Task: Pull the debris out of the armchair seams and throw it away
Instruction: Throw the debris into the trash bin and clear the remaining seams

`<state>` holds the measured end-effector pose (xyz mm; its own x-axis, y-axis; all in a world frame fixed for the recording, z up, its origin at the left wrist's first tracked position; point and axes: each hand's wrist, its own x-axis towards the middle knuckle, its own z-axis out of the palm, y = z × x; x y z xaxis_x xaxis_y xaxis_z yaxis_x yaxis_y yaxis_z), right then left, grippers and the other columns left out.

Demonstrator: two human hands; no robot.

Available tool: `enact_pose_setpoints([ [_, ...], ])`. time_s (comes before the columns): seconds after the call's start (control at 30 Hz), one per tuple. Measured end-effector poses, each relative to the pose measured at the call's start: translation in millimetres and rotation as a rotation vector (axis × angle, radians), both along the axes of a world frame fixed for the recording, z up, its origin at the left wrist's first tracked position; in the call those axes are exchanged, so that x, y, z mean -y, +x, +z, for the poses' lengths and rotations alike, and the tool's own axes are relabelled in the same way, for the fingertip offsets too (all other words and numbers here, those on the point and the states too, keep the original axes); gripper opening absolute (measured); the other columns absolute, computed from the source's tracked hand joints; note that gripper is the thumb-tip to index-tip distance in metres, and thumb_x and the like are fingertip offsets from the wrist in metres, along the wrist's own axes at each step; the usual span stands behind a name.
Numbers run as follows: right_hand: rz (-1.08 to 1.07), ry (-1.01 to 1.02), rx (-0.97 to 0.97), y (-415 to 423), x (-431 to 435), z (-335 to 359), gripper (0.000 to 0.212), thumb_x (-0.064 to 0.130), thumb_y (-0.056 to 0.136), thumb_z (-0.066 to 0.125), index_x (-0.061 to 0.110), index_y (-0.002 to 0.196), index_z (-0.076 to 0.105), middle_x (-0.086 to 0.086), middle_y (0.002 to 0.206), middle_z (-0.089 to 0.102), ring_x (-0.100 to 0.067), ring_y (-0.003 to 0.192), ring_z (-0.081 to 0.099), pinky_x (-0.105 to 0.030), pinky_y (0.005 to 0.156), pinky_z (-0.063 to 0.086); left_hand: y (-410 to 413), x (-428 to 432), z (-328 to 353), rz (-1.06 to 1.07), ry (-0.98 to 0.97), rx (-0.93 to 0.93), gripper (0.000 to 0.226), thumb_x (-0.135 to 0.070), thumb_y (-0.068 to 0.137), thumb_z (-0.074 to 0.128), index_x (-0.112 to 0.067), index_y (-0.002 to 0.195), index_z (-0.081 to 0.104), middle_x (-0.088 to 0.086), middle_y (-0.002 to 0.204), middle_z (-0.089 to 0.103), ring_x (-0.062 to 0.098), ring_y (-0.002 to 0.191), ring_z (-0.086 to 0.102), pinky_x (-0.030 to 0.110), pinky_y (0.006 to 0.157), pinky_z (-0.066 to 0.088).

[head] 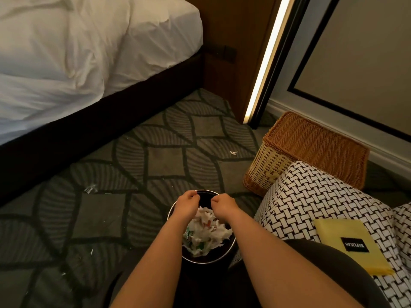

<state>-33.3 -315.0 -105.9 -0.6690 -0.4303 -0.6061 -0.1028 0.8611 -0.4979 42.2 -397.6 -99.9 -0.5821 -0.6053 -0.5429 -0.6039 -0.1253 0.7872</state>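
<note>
Left hand (188, 200) and right hand (223, 203) hover over the bin (200, 261), fingers curled; can't tell if pinching anything. Debris (206, 232) heaped inside bin, directly below. Armchair (311, 196) right of bin, right hand nearer.

Single head-worn wide-angle view, looking steeply down, close above trash bin (200, 261).

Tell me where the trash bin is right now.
In the head view the round black trash bin stands on the carpet at bottom centre, directly beneath the left hand and right hand, with the patterned armchair close on its right.
</note>
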Motion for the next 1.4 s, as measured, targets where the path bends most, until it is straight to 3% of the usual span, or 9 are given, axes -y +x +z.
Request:
enact_pose_setpoints([
  [0.13,0.040,-0.021,-0.020,-2.6,-3.8,10.5,0.022,0.013,0.095,0.042,0.012,0.085,0.061,-0.011,0.093,0.056,-0.021,0.083,0.049,-0.026,0.071,0.038,2.3,-4.3,4.0,0.001,-0.024,-0.026,0.034,-0.017,0.098,0.039,-0.006,0.127,0.053,0.010,0.112,0.056,0.019,0.092,0.052,0.025,0.071,0.041],
  [0.3,0.149,0.026,-0.092,-6.5,-9.2,39.0,0.028,0.017,0.093,0.049,0.011,0.114,0.065,-0.010,0.117,0.062,-0.025,0.105,0.058,-0.032,0.087,0.047,8.8,-15.3,14.6,0.013,-0.065,-0.064,0.025,-0.019,0.098,0.039,-0.007,0.105,0.059,0.007,0.099,0.056,0.017,0.090,0.049,0.027,0.075,0.037],
  [0.5,0.273,-0.023,-0.292,-2.1,-29.8,97.8,0.027,0.023,0.092,0.050,0.021,0.116,0.062,-0.005,0.120,0.061,-0.024,0.110,0.056,-0.039,0.094,0.047,17.9,-44.1,40.1,-0.098,-0.150,-0.098,0.028,-0.029,0.097,0.040,-0.015,0.111,0.059,0.002,0.104,0.059,0.017,0.099,0.054,0.036,0.092,0.042],
  [0.63,0.373,-0.055,-0.333,2.1,-69.5,137.9,0.028,0.023,0.092,0.050,0.017,0.117,0.061,-0.006,0.120,0.061,-0.021,0.109,0.056,-0.036,0.094,0.047,22.9,-66.3,75.7,-0.178,-0.176,-0.200,0.027,-0.026,0.097,0.041,-0.012,0.110,0.060,0.001,0.093,0.058,0.012,0.083,0.053,0.027,0.065,0.042],
  [0.7,0.376,-0.078,-0.366,3.8,-93.8,153.9,0.029,0.022,0.093,0.051,0.016,0.120,0.060,-0.005,0.121,0.061,-0.020,0.110,0.056,-0.033,0.094,0.046,23.6,-80.4,98.7,-0.247,-0.221,-0.261,0.026,-0.025,0.097,0.041,-0.011,0.108,0.060,0.006,0.093,0.059,0.012,0.079,0.053,0.027,0.067,0.043],
  [0.87,0.299,-0.141,-0.443,12.3,-170.0,187.9,0.031,0.024,0.094,0.051,0.018,0.124,0.057,-0.001,0.121,0.061,-0.014,0.107,0.056,-0.028,0.090,0.046,28.3,-131.5,154.6,-0.469,-0.377,-0.396,0.022,-0.029,0.096,0.041,-0.019,0.103,0.059,-0.003,0.097,0.062,0.011,0.092,0.055,0.029,0.083,0.042],
  [1.07,0.218,-0.187,-0.498,40.0,-265.9,218.0,0.025,0.030,0.094,0.050,0.029,0.117,0.059,0.011,0.112,0.061,-0.002,0.100,0.055,-0.028,0.088,0.049,39.6,-201.6,194.0,-0.806,-0.410,-0.498,0.021,-0.036,0.097,0.040,-0.028,0.103,0.058,-0.013,0.097,0.059,0.005,0.095,0.054,0.024,0.081,0.043],
  [1.2,0.093,-0.162,-0.534,66.7,-337.2,221.8,0.028,0.032,0.093,0.050,0.031,0.120,0.056,0.020,0.110,0.056,0.012,0.091,0.049,-0.016,0.082,0.044,46.2,-255.2,198.9,-0.986,-0.376,-0.522,0.021,-0.037,0.096,0.040,-0.028,0.104,0.057,-0.011,0.102,0.059,0.004,0.097,0.054,0.021,0.081,0.041],
  [1.4,-0.161,-0.069,-0.497,121.3,-436.1,200.4,0.034,0.034,0.092,0.051,0.032,0.126,0.051,0.018,0.122,0.054,0.004,0.104,0.051,-0.026,0.095,0.046,62.4,-332.4,178.9,-1.191,-0.318,-0.494,0.024,-0.033,0.097,0.040,-0.022,0.110,0.058,-0.006,0.106,0.060,0.007,0.100,0.054,0.019,0.083,0.041],
])
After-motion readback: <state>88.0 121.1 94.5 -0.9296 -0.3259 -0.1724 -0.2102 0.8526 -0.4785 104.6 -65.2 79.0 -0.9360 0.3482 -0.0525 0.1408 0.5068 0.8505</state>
